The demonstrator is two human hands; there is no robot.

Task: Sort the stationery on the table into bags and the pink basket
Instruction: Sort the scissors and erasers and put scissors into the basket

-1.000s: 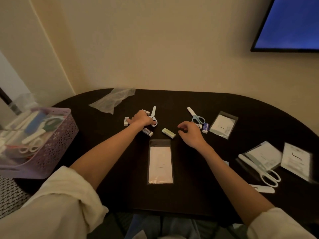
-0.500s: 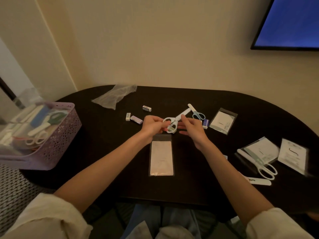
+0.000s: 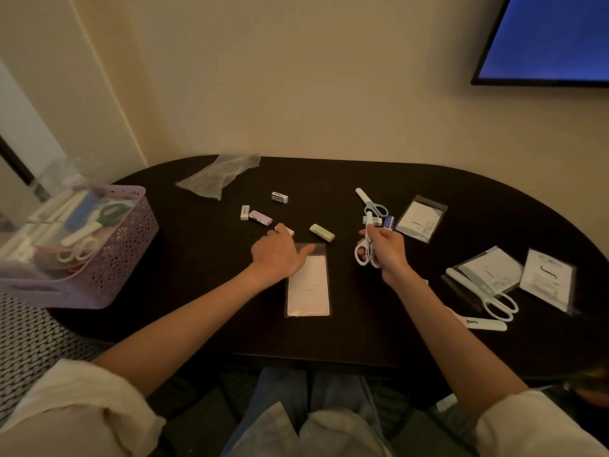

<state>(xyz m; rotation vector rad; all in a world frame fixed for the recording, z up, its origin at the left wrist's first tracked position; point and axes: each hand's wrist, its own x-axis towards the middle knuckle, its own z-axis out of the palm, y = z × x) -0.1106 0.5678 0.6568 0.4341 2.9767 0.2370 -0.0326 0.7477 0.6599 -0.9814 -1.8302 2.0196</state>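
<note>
Gripped the slim white plastic scissors with capped blades (image 3: 365, 245) in the right hand (image 3: 384, 249), fingers curled round the handle loops, cap pointing to 12 o'clock, lifted clear of the dark oval desk (image 3: 346, 328). Judged light, rigid and a little slick; best taken at the loops or at mid-body, cap kept on so no edge could catch a bag mouth.

Laid the left hand (image 3: 280, 255) flat with a wide, relaxed grip on the open top of the flat clear bag with a pale pink card (image 3: 308, 288), holding nothing. Judged that bag thin, limp and slippery; best pinned at the mouth while the scissors went in cap first.

Counted on the desk:
- Three scissors: the held pair, a blue-handled pair (image 3: 370, 204) at 12 o'clock of the right hand, and a white pair (image 3: 484, 293) at 4 o'clock.
- A loose pale piece (image 3: 484, 324) near the white pair, perhaps a sheath; could not tell.
- About seven small erasers, among them lilac (image 3: 260, 217), green (image 3: 322, 232) and blue (image 3: 389, 222).
- Four flat carded bags and one crumpled clear bag (image 3: 219, 176) at 11 o'clock.
- One pink perforated plastic basket (image 3: 99, 268) at the 9 o'clock edge, already holding packed items.
</note>
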